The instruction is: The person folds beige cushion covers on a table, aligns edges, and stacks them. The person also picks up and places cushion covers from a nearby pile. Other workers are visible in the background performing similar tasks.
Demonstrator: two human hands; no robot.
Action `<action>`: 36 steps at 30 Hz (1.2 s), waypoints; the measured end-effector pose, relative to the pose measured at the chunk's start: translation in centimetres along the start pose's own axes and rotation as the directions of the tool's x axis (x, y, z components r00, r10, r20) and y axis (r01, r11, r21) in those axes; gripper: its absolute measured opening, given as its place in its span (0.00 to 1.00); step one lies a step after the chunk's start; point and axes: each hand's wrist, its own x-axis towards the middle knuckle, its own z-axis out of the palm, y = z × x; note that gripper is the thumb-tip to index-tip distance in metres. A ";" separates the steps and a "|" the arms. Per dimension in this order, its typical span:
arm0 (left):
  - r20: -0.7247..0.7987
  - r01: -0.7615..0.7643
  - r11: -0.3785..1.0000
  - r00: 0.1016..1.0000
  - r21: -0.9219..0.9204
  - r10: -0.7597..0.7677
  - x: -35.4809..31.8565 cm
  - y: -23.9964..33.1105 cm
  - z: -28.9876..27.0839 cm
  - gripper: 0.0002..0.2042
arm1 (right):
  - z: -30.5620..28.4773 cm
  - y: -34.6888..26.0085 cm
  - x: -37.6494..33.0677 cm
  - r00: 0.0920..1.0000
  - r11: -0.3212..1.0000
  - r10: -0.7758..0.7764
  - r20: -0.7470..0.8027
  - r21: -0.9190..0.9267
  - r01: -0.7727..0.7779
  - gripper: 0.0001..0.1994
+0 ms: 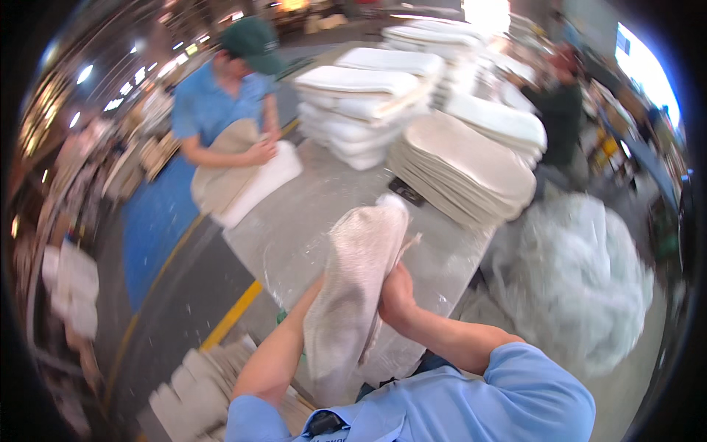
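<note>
In front of me a beige knit fabric cover (346,272) stands upright, tilted over the table, with white padding (395,208) showing at its top end. My right hand (398,295) is closed on the cover's right edge, where a loose flap of cloth hangs. My left forearm (274,352) runs up behind the cover, and the cloth hides that hand and its fingers. Below the cover lies the table (283,239), wrapped in clear plastic. Beyond my hands, a stack of beige covered pads (471,158) sits at the table's far right.
White pads (357,82) are piled at the back. Across the table's left corner, a co-worker (221,103) handles a beige cover over a white pad. A second person (563,110) works at back right. A big plastic-wrapped bundle (582,276) stands right; beige pieces (195,390) lie lower left.
</note>
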 end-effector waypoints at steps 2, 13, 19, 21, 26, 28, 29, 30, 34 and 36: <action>0.227 0.104 0.991 0.966 0.085 -0.121 -0.5 -2.8 0.3 0.22 | -3.5 3.5 -1.4 0.984 0.995 0.096 -0.147 0.043 -0.090 0.24; 0.696 -0.212 0.854 0.684 0.475 -0.217 1.5 -9.3 14.5 0.22 | -16.4 14.1 -9.9 0.833 0.891 0.094 -0.545 0.419 0.174 0.22; 0.656 -0.322 0.825 0.751 0.464 -0.075 4.4 -6.2 19.2 0.16 | -21.8 18.1 -9.6 0.706 0.898 -0.071 -0.704 0.263 0.353 0.14; 0.750 -0.400 0.787 0.651 0.469 -0.116 4.7 -2.8 24.6 0.15 | -23.3 17.0 -10.1 0.753 0.879 -0.036 -0.657 0.338 0.337 0.11; 0.796 -0.774 0.336 0.332 0.536 -0.507 3.6 2.0 34.1 0.15 | -23.3 16.6 -10.1 0.746 0.814 -0.053 -0.664 0.404 0.418 0.10; 0.604 -0.869 0.012 0.333 0.494 -0.724 1.9 3.1 37.6 0.18 | -23.4 16.2 -10.2 0.727 0.809 -0.061 -0.684 0.393 0.437 0.11; 0.590 -0.913 -0.035 0.291 0.406 -0.753 2.0 2.9 38.4 0.19 | -23.3 16.1 -10.2 0.717 0.807 -0.063 -0.695 0.387 0.446 0.11; 0.571 -0.947 -0.077 0.251 0.312 -0.781 2.1 2.5 38.9 0.21 | -23.2 16.0 -10.2 0.707 0.805 -0.065 -0.704 0.382 0.454 0.11; 0.500 -0.988 -0.152 0.149 0.033 -0.853 2.6 1.3 40.5 0.23 | -23.1 16.3 -9.9 0.675 0.782 -0.070 -0.734 0.380 0.494 0.11; 0.351 -0.970 -0.233 0.241 0.065 -0.905 2.0 0.8 41.6 0.21 | -23.1 16.3 -9.9 0.653 0.782 -0.081 -0.753 0.359 0.510 0.10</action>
